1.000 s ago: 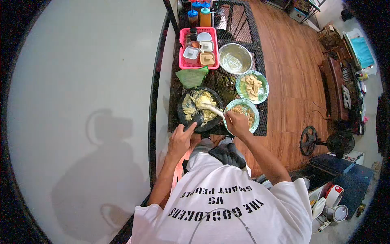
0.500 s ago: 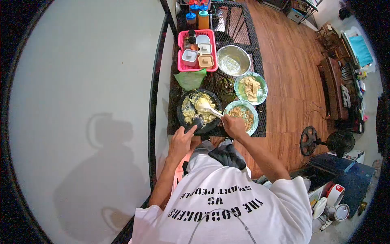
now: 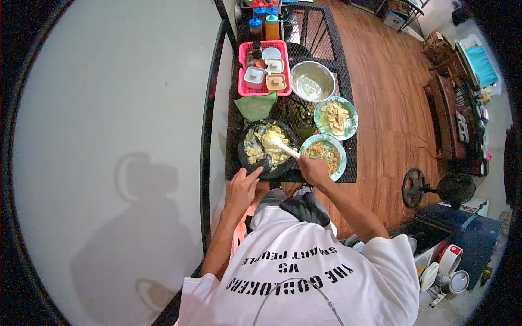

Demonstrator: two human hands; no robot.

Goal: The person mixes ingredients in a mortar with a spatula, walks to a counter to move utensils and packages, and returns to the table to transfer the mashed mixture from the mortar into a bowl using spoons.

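A white ladle or large serving spoon [image 3: 283, 145] is in my right hand [image 3: 315, 170], closed around its handle. Its bowl rests tilted on yellowish, lumpy food [image 3: 253, 150] in a round black pan [image 3: 243, 155]. My left hand [image 3: 241, 190] is at the pan's near left rim, index finger stretched toward a dark shiny piece [image 3: 266, 162] among the food. The other fingers are curled, and what they grip is hidden. Right of the pan, a green-rimmed plate of brown crumbly food [image 3: 341, 163] lies close to my right hand.
Beyond it, another green-rimmed plate [image 3: 354, 127] holds pale flat pieces. A metal bowl [image 3: 329, 81], a green packet [image 3: 255, 107] and a pink basket of lidded tubs [image 3: 242, 81] stand further back on the mesh table [image 3: 348, 103]. A wall [image 3: 136, 98] borders the left side.
The ladle and pan have shifted very slightly right in view. Both hands keep nearly the same positions, my right hand still around the ladle's handle.
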